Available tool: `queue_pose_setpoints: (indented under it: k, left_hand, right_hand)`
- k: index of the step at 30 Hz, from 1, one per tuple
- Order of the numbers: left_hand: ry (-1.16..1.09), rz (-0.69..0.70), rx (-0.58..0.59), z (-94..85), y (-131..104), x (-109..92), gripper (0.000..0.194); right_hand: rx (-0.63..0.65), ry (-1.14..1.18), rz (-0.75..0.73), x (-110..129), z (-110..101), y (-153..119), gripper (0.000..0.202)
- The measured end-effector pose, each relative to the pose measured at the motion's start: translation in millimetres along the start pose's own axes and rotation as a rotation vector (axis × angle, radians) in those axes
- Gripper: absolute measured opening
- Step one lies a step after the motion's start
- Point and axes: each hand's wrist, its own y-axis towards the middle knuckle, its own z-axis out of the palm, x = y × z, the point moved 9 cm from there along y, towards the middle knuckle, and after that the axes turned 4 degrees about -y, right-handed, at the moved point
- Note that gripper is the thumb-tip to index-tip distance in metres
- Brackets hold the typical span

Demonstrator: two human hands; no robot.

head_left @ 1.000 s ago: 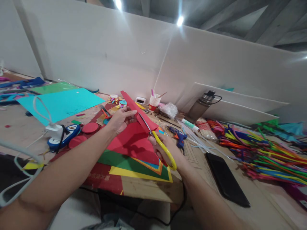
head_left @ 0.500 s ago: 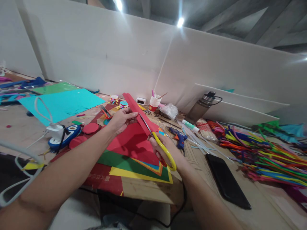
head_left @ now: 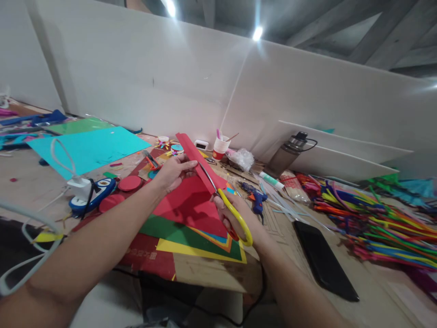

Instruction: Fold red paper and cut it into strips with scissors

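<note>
My left hand (head_left: 174, 174) pinches a long strip of red paper (head_left: 188, 145) between thumb and fingers, holding it tilted above the table. My right hand (head_left: 234, 212) grips scissors (head_left: 235, 212) with yellow and red handles. Their blades lie along the red strip, pointing up and left toward my left thumb. Beneath both hands rests a stack of coloured sheets, with a red sheet (head_left: 184, 207) on top and a green sheet (head_left: 162, 233) and a yellow sheet (head_left: 191, 251) showing at the edges. Red paper discs (head_left: 129, 183) sit left of the stack.
A blue glue gun (head_left: 258, 200), a glue stick (head_left: 271, 180) and a black phone (head_left: 324, 259) lie to the right, near bundled pipe cleaners (head_left: 385, 223). A paper cup (head_left: 221, 146) and a bottle (head_left: 285, 155) stand behind. A power strip (head_left: 92, 198) lies left, before a turquoise sheet (head_left: 90, 148).
Hardly anything differs. The whole view has shifted very slightly, while both hands, the red strip and the scissors keep nearly the same positions.
</note>
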Motion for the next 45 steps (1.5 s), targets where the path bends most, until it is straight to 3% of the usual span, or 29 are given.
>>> queue_pose_setpoints:
  k: [9, 16, 23, 27, 39, 45]
  left_hand:
    - [-0.005, -0.014, 0.002, -0.4, 0, 1, 0.019]
    - [-0.012, -0.008, -0.065, -6.4, -1, -5, 0.017]
    - [0.049, 0.000, 0.019, -7.0, 6, -2, 0.021]
    - [0.052, -0.003, 0.002, -9.4, 7, -2, 0.021]
    - [0.212, 0.125, -0.037, -11.1, 3, -24, 0.027]
    - [0.231, 0.141, -0.036, -8.0, 1, -25, 0.028]
  right_hand:
    - [-0.009, 0.019, 0.009, 2, 0, -1, 0.042]
    - [0.017, 0.004, 0.005, 3, 1, -1, 0.042]
    - [0.025, -0.058, -0.012, 2, 1, -1, 0.046]
    - [0.032, -0.069, -0.009, -1, 1, -1, 0.045]
    - [0.067, -0.076, 0.016, 2, 0, -2, 0.044]
    - [0.081, -0.105, -0.011, 3, 1, -3, 0.042]
